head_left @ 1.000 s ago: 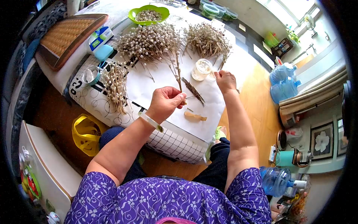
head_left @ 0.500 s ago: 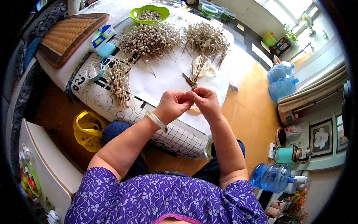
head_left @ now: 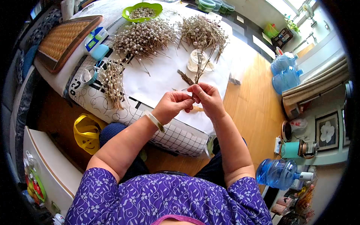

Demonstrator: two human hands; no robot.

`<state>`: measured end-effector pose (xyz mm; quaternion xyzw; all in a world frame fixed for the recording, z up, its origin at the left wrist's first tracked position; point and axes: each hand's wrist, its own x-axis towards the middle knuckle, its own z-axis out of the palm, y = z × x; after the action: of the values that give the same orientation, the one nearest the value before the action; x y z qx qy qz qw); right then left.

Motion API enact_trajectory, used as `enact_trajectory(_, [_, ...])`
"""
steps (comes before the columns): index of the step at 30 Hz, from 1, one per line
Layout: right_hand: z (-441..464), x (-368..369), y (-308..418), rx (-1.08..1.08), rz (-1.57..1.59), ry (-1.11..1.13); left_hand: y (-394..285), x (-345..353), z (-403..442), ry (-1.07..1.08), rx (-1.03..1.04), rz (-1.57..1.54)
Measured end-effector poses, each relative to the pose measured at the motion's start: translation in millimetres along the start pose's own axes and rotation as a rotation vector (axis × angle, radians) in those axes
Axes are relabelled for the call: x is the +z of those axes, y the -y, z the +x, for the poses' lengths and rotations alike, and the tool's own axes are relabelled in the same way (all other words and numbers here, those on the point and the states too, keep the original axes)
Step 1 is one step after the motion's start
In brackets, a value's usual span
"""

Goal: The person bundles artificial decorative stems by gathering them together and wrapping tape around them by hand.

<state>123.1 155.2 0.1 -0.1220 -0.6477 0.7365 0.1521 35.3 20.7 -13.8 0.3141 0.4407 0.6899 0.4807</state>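
The right hand (head_left: pixel 210 102) pinches a stem (head_left: pixel 197 77) near its lower end, above the paper (head_left: pixel 150 84) and this side of the jar (head_left: pixel 193 63); the left hand (head_left: pixel 169 107) meets it there with bent fingers, their exact grip hidden. Steady work favours one firm, low pinch and light fingertips opposite, sparing the thin branches.

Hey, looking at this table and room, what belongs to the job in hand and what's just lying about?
Likely part of the job:
- held branch
- short sticks
- white tub
- heaped budded stems

Apparently just lying about:
- yellow bag
- blue water jug
- woven mat
- tissue packet
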Motion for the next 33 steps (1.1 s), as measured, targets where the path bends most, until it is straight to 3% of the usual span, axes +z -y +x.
enact_trajectory(6, [-5,-3,-5,0.032,0.034,-0.056,12,1,-1,-0.168,0.09,0.292])
enact_trajectory(10, [-11,0,-7,-0.011,-0.021,-0.049,11,-1,1,-0.147,0.118,0.287])
enact_trajectory(12, [-11,-2,-11,-0.006,-0.002,-0.053,6,0,0,-0.11,0.009,0.182])
enact_trajectory(18, [-10,0,-16,0.005,0.187,-0.043,4,0,1,-0.079,-0.039,-0.012])
enact_trajectory(23, [-6,1,-14,0.032,0.061,-0.067,4,-1,0,-0.122,-0.023,0.094])
enact_trajectory(33, [-5,1,-20,0.032,0.174,-0.078,7,3,1,-0.141,0.062,0.18])
